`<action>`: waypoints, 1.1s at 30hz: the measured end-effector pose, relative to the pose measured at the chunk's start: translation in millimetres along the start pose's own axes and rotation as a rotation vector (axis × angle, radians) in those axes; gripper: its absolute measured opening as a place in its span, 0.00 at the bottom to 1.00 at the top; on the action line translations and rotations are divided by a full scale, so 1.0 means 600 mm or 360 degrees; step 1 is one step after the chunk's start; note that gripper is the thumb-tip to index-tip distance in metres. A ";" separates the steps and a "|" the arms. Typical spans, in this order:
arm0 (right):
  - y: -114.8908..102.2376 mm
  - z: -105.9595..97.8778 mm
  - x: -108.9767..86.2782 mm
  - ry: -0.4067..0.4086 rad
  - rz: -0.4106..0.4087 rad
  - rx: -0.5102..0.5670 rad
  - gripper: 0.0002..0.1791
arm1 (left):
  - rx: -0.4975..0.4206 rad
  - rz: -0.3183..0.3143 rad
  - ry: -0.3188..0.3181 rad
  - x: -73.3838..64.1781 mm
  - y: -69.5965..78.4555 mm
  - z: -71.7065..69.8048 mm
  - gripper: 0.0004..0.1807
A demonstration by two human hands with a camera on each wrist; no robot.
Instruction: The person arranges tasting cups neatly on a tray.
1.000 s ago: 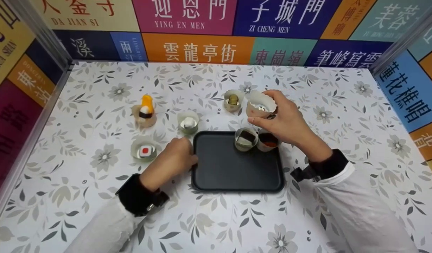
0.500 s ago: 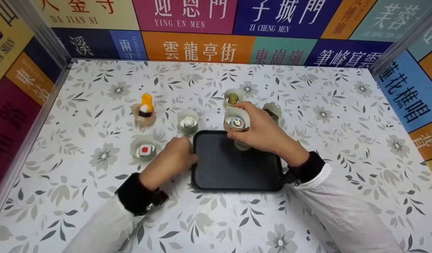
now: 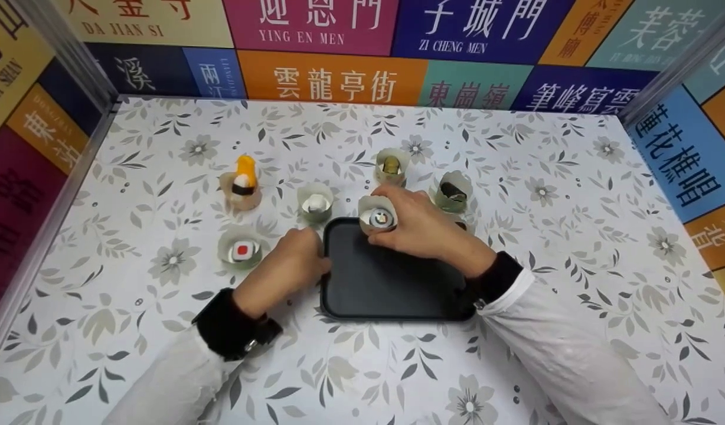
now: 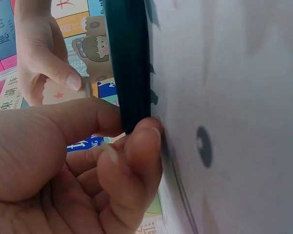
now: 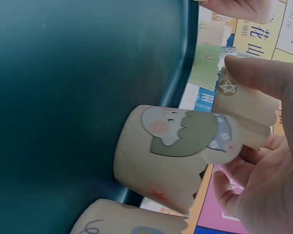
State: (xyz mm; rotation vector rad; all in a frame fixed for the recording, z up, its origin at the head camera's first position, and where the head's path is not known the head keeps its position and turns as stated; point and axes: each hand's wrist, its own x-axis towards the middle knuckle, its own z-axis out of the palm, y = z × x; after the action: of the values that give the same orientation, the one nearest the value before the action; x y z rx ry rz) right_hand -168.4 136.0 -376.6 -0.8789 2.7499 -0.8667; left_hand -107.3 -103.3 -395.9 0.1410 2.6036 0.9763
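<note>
Head view: the right hand gripped a paper cup holding a toy sushi roll at the far left of the dark tray; whether its base touched could not be told. Behind that hand, only a dark sliver showed of what stood on the tray. The left hand was curled at the tray's left rim, its fingertips hidden. Other filled cups stood on the flowered table. Wall panels read "DA JIAN SI", "YING EN MEN" and "ZI CHENG MEN"; those at the sides were cut off.

Left wrist view: the left hand pinched the tray's edge, which hid part of a cup with a drawn face.

Right wrist view: the held cup bore a star in a circle. A cartoon-faced cup stood on the tray; another patterned cup was cropped below.
</note>
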 end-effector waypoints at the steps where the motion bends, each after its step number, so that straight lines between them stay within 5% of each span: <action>1: 0.001 0.002 0.001 -0.0011 0.0005 0.0002 0.33 | 0.0004 -0.0006 -0.0002 0.000 0.001 0.000 0.14; 33: 0.022 0.024 0.010 -0.0159 -0.0064 -0.0104 0.32 | 0.0040 0.0028 0.0045 0.000 0.000 -0.001 0.14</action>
State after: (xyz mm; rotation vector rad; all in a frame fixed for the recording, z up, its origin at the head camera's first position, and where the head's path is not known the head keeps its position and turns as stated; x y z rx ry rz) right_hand -175.4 134.3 -395.6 -0.9647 2.6973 -0.7220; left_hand -107.5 -103.8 -395.6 0.1582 2.6451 0.9590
